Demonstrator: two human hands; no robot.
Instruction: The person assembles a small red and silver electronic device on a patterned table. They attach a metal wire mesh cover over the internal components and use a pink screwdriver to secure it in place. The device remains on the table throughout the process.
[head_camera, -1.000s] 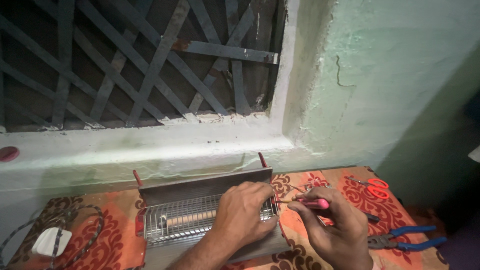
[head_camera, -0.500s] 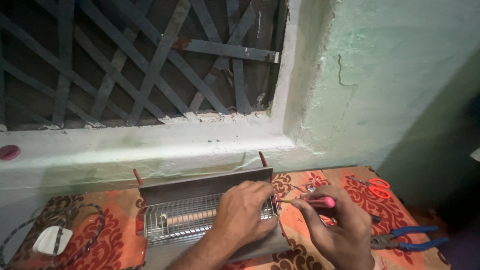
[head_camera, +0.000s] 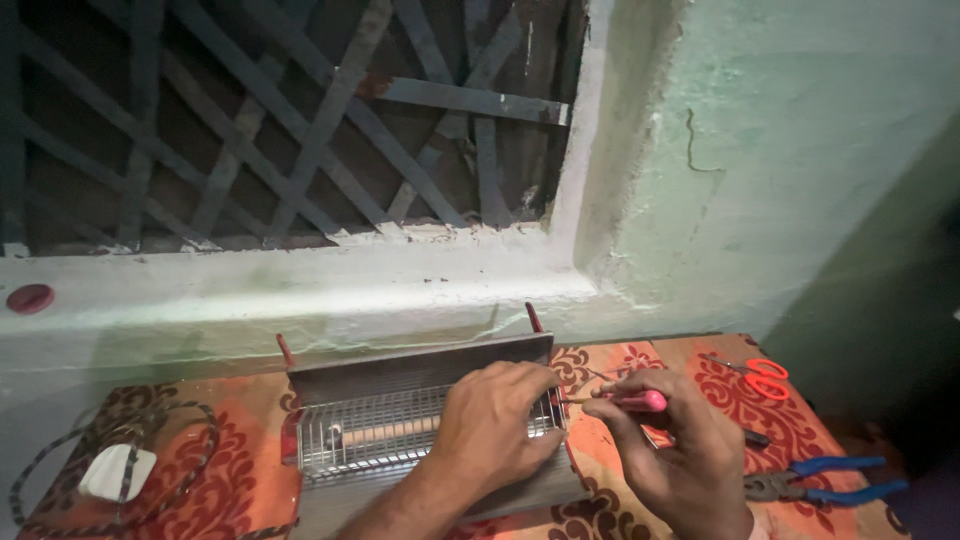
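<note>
A metal rod heater (head_camera: 400, 432) with a wire grille and red end caps lies on an orange patterned cloth (head_camera: 240, 480). My left hand (head_camera: 495, 425) lies flat over the right part of the grille, fingers curled at its right end. My right hand (head_camera: 680, 455) grips a pink-handled screwdriver (head_camera: 630, 401), its thin shaft pointing left at the heater's right end cap, beside my left fingertips.
A white plug (head_camera: 115, 472) with a braided cord lies at the left. Orange-handled scissors (head_camera: 762, 378) and blue-handled pliers (head_camera: 825, 480) lie at the right. A pale ledge (head_camera: 300, 290), a barred window and a green wall rise behind the table. A red cap (head_camera: 30, 298) sits on the ledge.
The view has shifted slightly. My right hand and the screwdriver have barely moved; the tip stays at the heater's right end. My left hand stays on the grille.
</note>
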